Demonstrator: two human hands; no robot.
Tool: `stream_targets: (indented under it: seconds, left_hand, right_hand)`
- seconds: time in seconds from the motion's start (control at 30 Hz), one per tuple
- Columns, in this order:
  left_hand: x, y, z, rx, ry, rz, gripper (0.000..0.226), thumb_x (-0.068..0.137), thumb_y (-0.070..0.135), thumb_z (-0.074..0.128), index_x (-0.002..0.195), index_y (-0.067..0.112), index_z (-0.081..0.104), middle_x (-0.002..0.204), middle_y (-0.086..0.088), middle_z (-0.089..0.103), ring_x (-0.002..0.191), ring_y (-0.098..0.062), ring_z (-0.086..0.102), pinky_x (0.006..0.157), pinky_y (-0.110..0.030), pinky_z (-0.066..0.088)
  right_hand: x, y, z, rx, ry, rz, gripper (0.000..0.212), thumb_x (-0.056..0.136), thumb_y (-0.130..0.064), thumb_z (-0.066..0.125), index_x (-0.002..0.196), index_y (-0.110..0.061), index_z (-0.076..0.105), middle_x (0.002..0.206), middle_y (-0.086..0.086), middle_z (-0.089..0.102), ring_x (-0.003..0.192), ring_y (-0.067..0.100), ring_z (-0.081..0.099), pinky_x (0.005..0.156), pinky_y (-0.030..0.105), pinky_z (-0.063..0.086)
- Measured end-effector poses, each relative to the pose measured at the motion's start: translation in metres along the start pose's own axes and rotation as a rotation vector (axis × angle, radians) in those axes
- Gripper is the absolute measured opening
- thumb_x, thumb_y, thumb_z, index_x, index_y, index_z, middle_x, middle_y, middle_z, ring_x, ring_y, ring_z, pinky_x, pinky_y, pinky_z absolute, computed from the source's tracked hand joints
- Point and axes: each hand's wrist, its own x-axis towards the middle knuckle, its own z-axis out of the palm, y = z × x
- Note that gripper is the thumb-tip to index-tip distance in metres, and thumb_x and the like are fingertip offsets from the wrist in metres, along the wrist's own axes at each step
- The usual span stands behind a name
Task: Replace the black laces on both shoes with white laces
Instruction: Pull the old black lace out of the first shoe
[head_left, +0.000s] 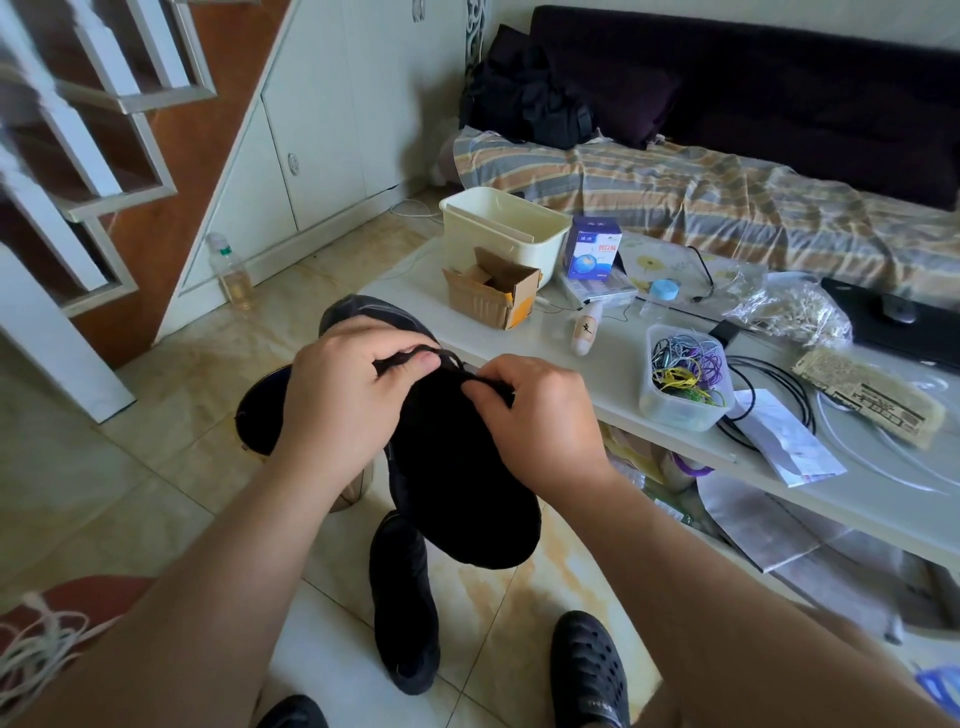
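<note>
Left hand (340, 400) pinches black lace (410, 356) | right hand (540, 415) pinches lace | shoe (457, 478) between

Two hands (337, 395); two black shoes (457, 478); perhaps one white lace bundle (36, 649).

- Illumination was soft, diffuse daylight; shadows were faint.
- Mild glare lay on the floor tiles (498, 587) at lower centre.
- Stair rails (78, 104) at upper left were motion-blurred.
- Wide-angle distortion bent lines at frame edges.
- The black shoe (457, 483) lost detail in darkness.
</note>
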Motion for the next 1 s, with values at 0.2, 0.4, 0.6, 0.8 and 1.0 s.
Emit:
stream_targets:
  seconds: [0.2,0.4,0.6,0.8,1.0]
  left_hand:
    - [-0.002,0.007,-0.004,-0.099,-0.071,-0.11,0.014,0.098,0.039,0.07,0.102,0.032,0.081,0.091,0.024,0.075,0.088,0.002,0.068,0.076,-0.01,0.049]
    - [0.003,0.023,-0.011,-0.596,0.187,-0.282,0.024,0.103,0.029,0.061,0.084,0.033,0.075,0.081,0.015,0.071,0.082,-0.006,0.066,0.08,-0.026,0.054]
    - [0.013,0.027,-0.031,-0.969,0.172,-0.465,0.036,0.111,0.044,0.043,0.084,0.023,0.054,0.065,0.001,0.051,0.053,-0.019,0.039,0.055,-0.029,0.042]
    - [-0.006,0.009,0.002,0.26,-0.218,-0.062,0.024,0.094,0.058,0.062,0.099,0.036,0.07,0.093,0.014,0.064,0.081,-0.007,0.059,0.067,-0.033,0.049]
    - [-0.008,0.001,0.013,0.252,-0.133,-0.013,0.015,0.102,0.044,0.059,0.101,0.035,0.071,0.092,0.013,0.069,0.083,-0.02,0.065,0.063,-0.039,0.054]
  right_hand:
    - [-0.002,-0.001,-0.002,-0.009,0.026,-0.023,0.013,0.095,-0.03,0.069,0.089,-0.02,0.075,0.082,-0.007,0.071,0.077,0.014,0.063,0.072,0.036,0.053]
    - [0.0,0.008,0.0,-0.069,-0.037,0.125,0.013,0.094,-0.031,0.068,0.085,-0.022,0.071,0.078,-0.004,0.068,0.075,0.019,0.062,0.068,0.037,0.055]
    - [0.003,0.01,-0.007,-0.009,-0.003,0.183,0.013,0.094,-0.031,0.068,0.085,-0.023,0.072,0.079,-0.008,0.07,0.077,0.014,0.064,0.072,0.035,0.055]
    - [0.0,0.004,-0.005,-0.071,0.025,0.098,0.014,0.093,-0.034,0.068,0.086,-0.022,0.072,0.08,-0.006,0.07,0.077,0.019,0.063,0.07,0.038,0.054]
    - [-0.001,0.006,-0.002,-0.081,0.009,0.128,0.016,0.093,-0.036,0.066,0.084,-0.023,0.07,0.076,-0.006,0.068,0.074,0.019,0.062,0.068,0.037,0.055]
